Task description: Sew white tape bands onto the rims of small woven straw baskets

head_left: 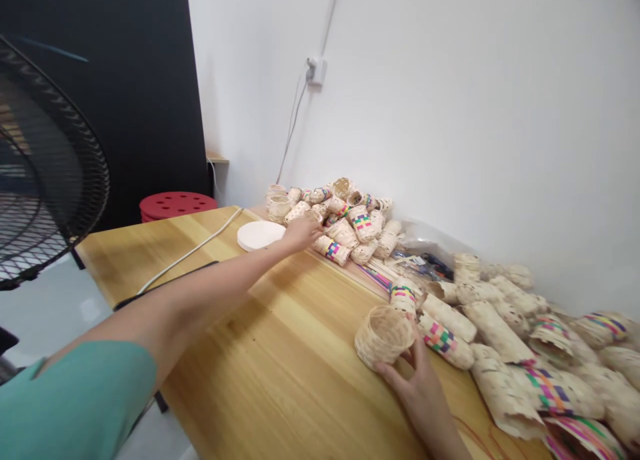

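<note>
A small round basket woven from pale bamboo strips stands on the table with its mouth upward. My right hand grips it from the right side, thumb low on the near wall and fingers behind. Farther off, my left hand reaches across to a pile of woven baskets, some with coloured bands. Its fingers are curled at a small woven basket on the pile's near edge; the fingertips are partly hidden. A flat white round piece lies just left of that hand.
More woven pieces are heaped along the right side by the wall. Coloured strips lie between the heaps. A white cable crosses the wooden table. A fan stands at left, a red stool behind.
</note>
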{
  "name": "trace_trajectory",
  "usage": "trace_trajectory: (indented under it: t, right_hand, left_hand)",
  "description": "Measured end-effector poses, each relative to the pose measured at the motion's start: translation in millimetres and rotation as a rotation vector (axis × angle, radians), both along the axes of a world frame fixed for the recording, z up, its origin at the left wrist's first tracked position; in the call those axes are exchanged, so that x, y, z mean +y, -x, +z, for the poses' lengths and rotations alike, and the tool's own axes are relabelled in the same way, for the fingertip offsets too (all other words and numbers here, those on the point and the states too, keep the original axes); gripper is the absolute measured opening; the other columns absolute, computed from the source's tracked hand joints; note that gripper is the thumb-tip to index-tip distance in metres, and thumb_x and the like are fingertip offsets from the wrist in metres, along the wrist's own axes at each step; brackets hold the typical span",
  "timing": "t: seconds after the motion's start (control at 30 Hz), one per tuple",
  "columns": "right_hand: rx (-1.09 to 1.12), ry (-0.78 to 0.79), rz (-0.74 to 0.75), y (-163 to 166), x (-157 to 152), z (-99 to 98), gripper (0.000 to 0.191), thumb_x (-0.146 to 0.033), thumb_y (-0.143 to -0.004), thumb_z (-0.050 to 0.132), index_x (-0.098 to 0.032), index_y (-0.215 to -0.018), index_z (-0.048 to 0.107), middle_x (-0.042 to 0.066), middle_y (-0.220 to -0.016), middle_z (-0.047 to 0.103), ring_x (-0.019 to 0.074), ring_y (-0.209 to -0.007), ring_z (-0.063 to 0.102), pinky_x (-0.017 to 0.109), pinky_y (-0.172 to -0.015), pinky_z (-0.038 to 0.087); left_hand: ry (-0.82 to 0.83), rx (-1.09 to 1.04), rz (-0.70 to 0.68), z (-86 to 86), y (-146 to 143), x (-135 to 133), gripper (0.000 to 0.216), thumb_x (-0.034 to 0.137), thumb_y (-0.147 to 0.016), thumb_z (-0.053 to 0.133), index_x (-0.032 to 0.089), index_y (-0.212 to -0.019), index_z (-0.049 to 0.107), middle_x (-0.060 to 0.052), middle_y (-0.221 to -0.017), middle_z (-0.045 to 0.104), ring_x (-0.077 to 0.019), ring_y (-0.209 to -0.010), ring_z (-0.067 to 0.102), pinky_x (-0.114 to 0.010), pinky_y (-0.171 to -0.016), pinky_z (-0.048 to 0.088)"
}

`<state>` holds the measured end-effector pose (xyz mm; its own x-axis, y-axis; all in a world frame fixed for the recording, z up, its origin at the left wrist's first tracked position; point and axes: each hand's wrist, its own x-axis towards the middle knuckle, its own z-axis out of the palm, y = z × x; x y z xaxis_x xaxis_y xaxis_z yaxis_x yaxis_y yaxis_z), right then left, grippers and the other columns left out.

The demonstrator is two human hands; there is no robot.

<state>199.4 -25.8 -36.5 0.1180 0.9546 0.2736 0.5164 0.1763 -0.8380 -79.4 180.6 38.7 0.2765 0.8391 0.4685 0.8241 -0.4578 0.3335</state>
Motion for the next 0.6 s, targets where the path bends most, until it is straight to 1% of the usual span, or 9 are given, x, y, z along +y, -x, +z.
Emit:
trace_trajectory:
  t: [0.07, 0.13, 0.23, 0.3, 0.37, 0.43, 0.5, 0.6]
  right_hand:
    - [0.007, -0.011, 0.035, 1.2, -1.2, -1.5, 0.092, -0.047, -0.069, 0.07, -0.026, -0.147, 0.026, 0.009, -0.14, 0.048, 0.0297, -0.116, 0.055, 0.046, -0.101, 0.038]
    - [0.024, -0.017, 0.061, 1.2, -1.4, -3.8, 0.093, -0.045, -0.07, 0.069, -0.027, -0.148, 0.024, 0.009, -0.143, 0.044, 0.0288, -0.115, 0.055, 0.047, -0.102, 0.037]
    - [0.002, -0.004, 0.084, -2.0, 0.7, -7.2, 0.093, -0.042, -0.071, 0.07, -0.028, -0.148, 0.022, 0.01, -0.142, 0.044, 0.0287, -0.112, 0.057, 0.049, -0.1, 0.038]
    - [-0.06, 0.0, 0.117, -5.1, 2.9, -8.4, 0.087, -0.041, -0.07, 0.072, -0.026, -0.145, 0.031, 0.011, -0.139, 0.047, 0.0305, -0.114, 0.055, 0.05, -0.101, 0.037]
    - [-0.138, -0.026, 0.16, -7.4, 4.9, -8.1, 0.075, -0.041, -0.07, 0.073, -0.023, -0.137, 0.044, 0.011, -0.134, 0.053, 0.0326, -0.119, 0.051, 0.052, -0.103, 0.035]
    - [-0.199, -0.075, 0.181, -8.1, 5.7, -6.8, 0.065, -0.041, -0.071, 0.073, -0.022, -0.129, 0.054, 0.011, -0.131, 0.056, 0.0335, -0.122, 0.048, 0.052, -0.105, 0.033]
    - [-0.218, -0.097, 0.172, -7.2, 5.3, -5.0, 0.061, -0.042, -0.071, 0.073, -0.022, -0.126, 0.056, 0.011, -0.13, 0.056, 0.033, -0.122, 0.048, 0.052, -0.105, 0.033]
    - [-0.194, -0.043, 0.154, -5.2, 3.0, -2.4, 0.062, -0.042, -0.07, 0.074, -0.021, -0.125, 0.053, 0.011, -0.127, 0.058, 0.0319, -0.116, 0.053, 0.05, -0.1, 0.038]
  left_hand:
    - [0.048, 0.103, 0.093, -8.3, 22.1, 2.1, 0.027, 0.033, -0.091, 0.054, 0.013, -0.109, 0.059, -0.009, -0.112, 0.06, -0.0211, -0.102, 0.058, -0.043, -0.09, 0.048]
    - [0.09, 0.192, 0.153, -21.4, 35.3, 0.4, 0.031, 0.033, -0.091, 0.055, 0.014, -0.114, 0.057, -0.009, -0.116, 0.058, -0.0213, -0.102, 0.058, -0.043, -0.087, 0.05]
    - [0.133, 0.271, 0.214, -40.8, 39.6, -2.4, 0.032, 0.032, -0.091, 0.055, 0.014, -0.117, 0.055, -0.01, -0.117, 0.057, -0.0213, -0.101, 0.059, -0.042, -0.086, 0.051]
    - [0.143, 0.291, 0.244, -48.2, 37.9, -2.8, 0.032, 0.032, -0.091, 0.055, 0.014, -0.117, 0.055, -0.01, -0.117, 0.057, -0.0211, -0.101, 0.059, -0.042, -0.085, 0.052]
    - [0.135, 0.3, 0.251, -50.8, 38.0, -3.0, 0.032, 0.032, -0.091, 0.055, 0.014, -0.117, 0.055, -0.01, -0.117, 0.057, -0.0209, -0.101, 0.059, -0.041, -0.085, 0.052]
    - [0.115, 0.307, 0.245, -50.8, 41.8, -4.1, 0.032, 0.032, -0.091, 0.054, 0.014, -0.118, 0.054, -0.01, -0.117, 0.057, -0.0211, -0.101, 0.059, -0.042, -0.085, 0.052]
    - [0.096, 0.318, 0.235, -50.3, 48.3, -6.4, 0.033, 0.032, -0.091, 0.054, 0.014, -0.119, 0.054, -0.01, -0.117, 0.057, -0.0212, -0.101, 0.059, -0.042, -0.086, 0.052]
    - [0.089, 0.346, 0.207, -51.1, 57.9, -10.4, 0.031, 0.032, -0.091, 0.054, 0.014, -0.116, 0.056, -0.01, -0.116, 0.058, -0.0209, -0.101, 0.059, -0.042, -0.086, 0.051]
